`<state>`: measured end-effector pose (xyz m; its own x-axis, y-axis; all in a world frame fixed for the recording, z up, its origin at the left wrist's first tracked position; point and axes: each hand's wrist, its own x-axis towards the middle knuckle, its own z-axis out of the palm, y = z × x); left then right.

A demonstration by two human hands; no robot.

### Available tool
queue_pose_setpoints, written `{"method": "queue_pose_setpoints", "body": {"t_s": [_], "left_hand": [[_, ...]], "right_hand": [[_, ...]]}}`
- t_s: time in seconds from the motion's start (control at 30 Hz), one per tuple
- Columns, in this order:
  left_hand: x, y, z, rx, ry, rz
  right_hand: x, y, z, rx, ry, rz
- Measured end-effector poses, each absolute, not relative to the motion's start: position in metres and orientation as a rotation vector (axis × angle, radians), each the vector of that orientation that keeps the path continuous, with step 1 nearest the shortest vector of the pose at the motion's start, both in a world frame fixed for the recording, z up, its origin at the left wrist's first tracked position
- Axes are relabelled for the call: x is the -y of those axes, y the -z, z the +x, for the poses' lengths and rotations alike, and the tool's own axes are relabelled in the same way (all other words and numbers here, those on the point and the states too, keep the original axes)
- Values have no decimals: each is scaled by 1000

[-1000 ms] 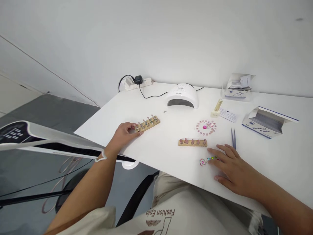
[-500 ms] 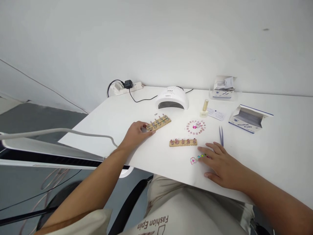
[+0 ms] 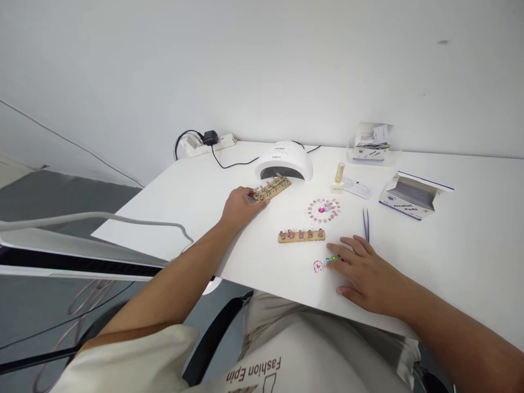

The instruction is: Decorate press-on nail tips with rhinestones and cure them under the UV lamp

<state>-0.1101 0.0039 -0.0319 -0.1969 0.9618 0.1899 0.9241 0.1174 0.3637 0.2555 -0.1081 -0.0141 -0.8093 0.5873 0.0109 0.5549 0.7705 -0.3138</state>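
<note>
My left hand (image 3: 239,205) grips one end of a tan nail-tip holder strip (image 3: 273,188) and holds it at the mouth of a white nail lamp (image 3: 283,161). Its far end points into the lamp's opening. A second tan holder strip (image 3: 302,235) with several pink tips lies flat mid-table. My right hand (image 3: 368,273) rests open and flat on the white table (image 3: 196,191), its fingertips beside a small cluster of coloured gems (image 3: 326,262).
A round rhinestone wheel (image 3: 323,209), a gold-capped polish bottle (image 3: 338,178), tweezers (image 3: 365,225), an open alcohol-pads box (image 3: 413,195) and a clear box of packets (image 3: 372,143) lie at the right. A power strip (image 3: 207,142) sits at the back. A white device (image 3: 82,245) stands left of the table.
My left hand has slid the holder strip away from me, from the table's left part up to the nail lamp's opening. My right hand has stayed flat by the gems.
</note>
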Motion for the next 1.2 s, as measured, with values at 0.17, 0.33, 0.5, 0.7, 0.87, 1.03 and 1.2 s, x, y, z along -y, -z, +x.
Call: {"method": "queue_pose_setpoints", "body": {"t_s": [0.17,0.33,0.5,0.7,0.87,1.03,1.2], "left_hand": [[-12,31,-105,-2308,-616,1948],[-16,29,-101,-2359,-593,1916],[-20,28,-92,-2417,-577,1870],[-30,28,-76,-2475,-563,1763],[-38,26,-67,-2465,-552,1697],[-40,24,-69,-2419,-571,1655],[-42,22,-69,-2394,-583,1646]], "right_hand": [[109,17,256,2840,-433,-916],[109,19,255,2843,-425,-922],[109,20,256,2823,-396,-918],[108,19,256,2841,-426,-904],[108,18,255,2830,-432,-923],[107,12,254,2838,-482,-930],[106,12,253,2840,-509,-941]]}}
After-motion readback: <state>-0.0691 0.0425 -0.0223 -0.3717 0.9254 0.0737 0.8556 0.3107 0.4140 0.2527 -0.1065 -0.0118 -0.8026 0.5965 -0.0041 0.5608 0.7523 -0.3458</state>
